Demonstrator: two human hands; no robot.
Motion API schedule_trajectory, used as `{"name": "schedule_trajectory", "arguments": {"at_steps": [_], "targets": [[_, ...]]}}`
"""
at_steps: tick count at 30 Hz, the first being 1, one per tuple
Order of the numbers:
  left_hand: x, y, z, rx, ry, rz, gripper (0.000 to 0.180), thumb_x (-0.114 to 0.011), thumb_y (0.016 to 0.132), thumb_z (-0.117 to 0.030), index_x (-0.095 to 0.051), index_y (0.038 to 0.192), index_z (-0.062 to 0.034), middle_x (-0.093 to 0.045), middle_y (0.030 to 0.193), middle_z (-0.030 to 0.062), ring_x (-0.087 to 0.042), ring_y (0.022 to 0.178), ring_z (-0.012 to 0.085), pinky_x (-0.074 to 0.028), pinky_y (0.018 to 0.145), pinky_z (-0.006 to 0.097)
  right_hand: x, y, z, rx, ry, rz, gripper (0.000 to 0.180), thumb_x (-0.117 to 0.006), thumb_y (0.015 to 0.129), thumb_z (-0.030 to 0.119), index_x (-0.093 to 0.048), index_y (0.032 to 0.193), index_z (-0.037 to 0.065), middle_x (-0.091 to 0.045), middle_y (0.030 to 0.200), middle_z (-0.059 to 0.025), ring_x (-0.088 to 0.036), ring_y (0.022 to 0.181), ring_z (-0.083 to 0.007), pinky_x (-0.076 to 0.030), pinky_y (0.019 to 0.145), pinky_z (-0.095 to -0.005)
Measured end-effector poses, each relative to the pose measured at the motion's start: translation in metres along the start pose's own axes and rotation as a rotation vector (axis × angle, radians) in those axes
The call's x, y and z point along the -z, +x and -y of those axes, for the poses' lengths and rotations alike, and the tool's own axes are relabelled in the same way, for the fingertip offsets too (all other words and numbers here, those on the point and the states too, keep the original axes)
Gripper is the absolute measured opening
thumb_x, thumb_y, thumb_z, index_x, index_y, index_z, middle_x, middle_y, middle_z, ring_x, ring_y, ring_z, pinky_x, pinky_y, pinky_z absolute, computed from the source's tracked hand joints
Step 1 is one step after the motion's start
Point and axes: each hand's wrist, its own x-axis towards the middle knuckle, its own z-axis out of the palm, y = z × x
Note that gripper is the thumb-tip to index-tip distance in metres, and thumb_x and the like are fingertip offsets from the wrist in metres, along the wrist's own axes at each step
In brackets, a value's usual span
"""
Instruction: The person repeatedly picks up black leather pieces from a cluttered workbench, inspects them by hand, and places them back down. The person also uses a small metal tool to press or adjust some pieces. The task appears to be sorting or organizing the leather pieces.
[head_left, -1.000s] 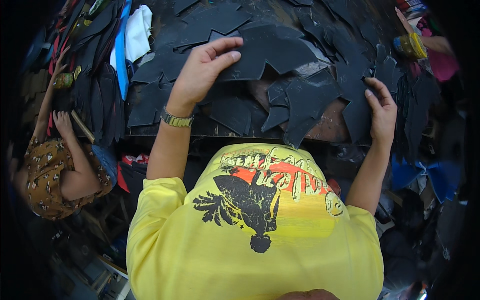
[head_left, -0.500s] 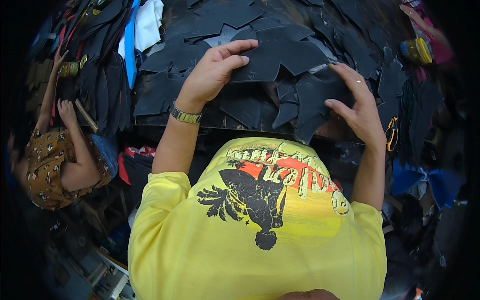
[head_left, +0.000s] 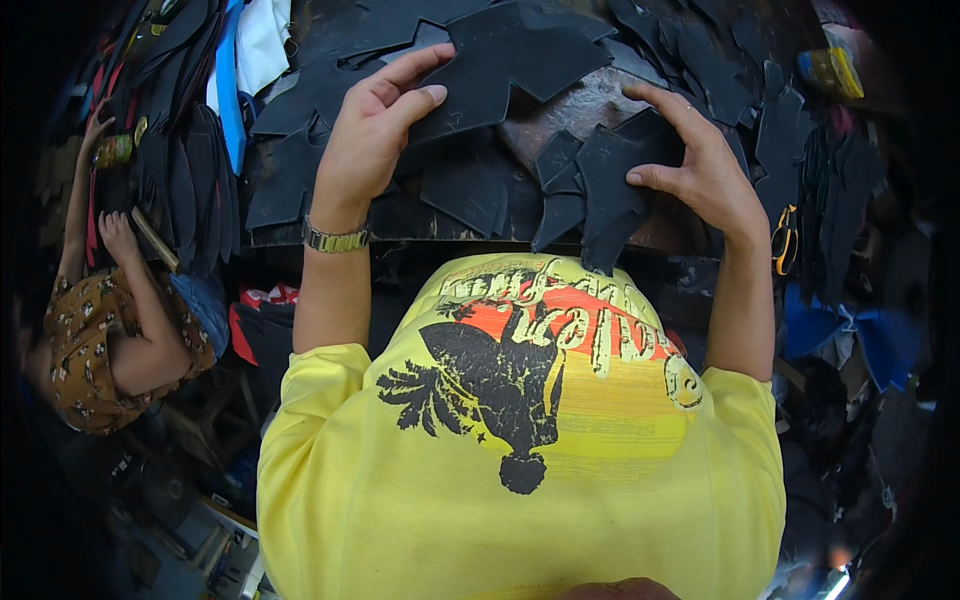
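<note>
Black cut pieces: we are gripping one in our left hand (head_left: pixel 375 140), another (head_left: pixel 610 190) in our right hand (head_left: pixel 700 170) (many are lying loose, unsorted).

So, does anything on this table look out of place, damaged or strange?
Nothing looks damaged. The black cut pieces lie in loose, overlapping heaps on the table. One piece under the right hand hangs over the near edge. The left hand holds another black piece.
</note>
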Motion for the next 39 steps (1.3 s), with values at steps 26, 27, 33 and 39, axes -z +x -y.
{"name": "schedule_trajectory", "arguments": {"at_steps": [26, 27, 33, 39], "targets": [[0.026, -0.037, -0.025, -0.255, -0.185, -0.284, 0.045, -0.066, 0.097, 0.000, -0.059, 0.141, 0.0040, -0.065, 0.134, 0.0131, -0.065, 0.121, 0.0170, -0.051, 0.104, 0.027, 0.006, 0.029, -0.017, -0.089, 0.568, 0.043, 0.045, -0.084, 0.071, 0.002, -0.066, 0.113, 0.006, -0.062, 0.112, 0.0008, -0.057, 0.114, -0.0127, -0.039, 0.107, -0.0246], [0.026, -0.038, -0.025, -0.236, -0.192, -0.312, 0.045, -0.066, 0.097, 0.000, -0.059, 0.141, 0.0040, -0.065, 0.134, 0.0131, -0.065, 0.120, 0.0171, -0.051, 0.104, 0.027, 0.009, 0.033, -0.019, -0.042, 0.565, 0.050, 0.046, -0.084, 0.071, 0.001, -0.066, 0.113, 0.006, -0.062, 0.113, 0.0008, -0.056, 0.115, -0.0126, -0.039, 0.107, -0.0244], [0.020, -0.042, -0.026, -0.251, -0.224, -0.331, 0.043, -0.066, 0.097, 0.001, -0.059, 0.140, 0.0042, -0.066, 0.132, 0.0131, -0.066, 0.118, 0.0176, -0.051, 0.103, 0.028, 0.050, 0.080, -0.022, 0.066, 0.276, 0.010, 0.060, -0.073, 0.079, 0.005, -0.062, 0.138, 0.002, -0.065, 0.128, -0.0045, -0.058, 0.124, -0.0148, -0.046, 0.107, -0.0291], [-0.004, -0.049, -0.028, -0.241, -0.120, -0.303, 0.042, -0.067, 0.095, 0.002, -0.061, 0.137, 0.0046, -0.068, 0.128, 0.0122, -0.067, 0.114, 0.0171, -0.052, 0.102, 0.030, 0.069, 0.150, 0.011, 0.311, 0.010, 0.306, 0.049, -0.059, 0.068, -0.003, -0.062, 0.117, -0.004, -0.069, 0.102, -0.0136, -0.063, 0.098, -0.0235, -0.051, 0.090, -0.0350]]}}
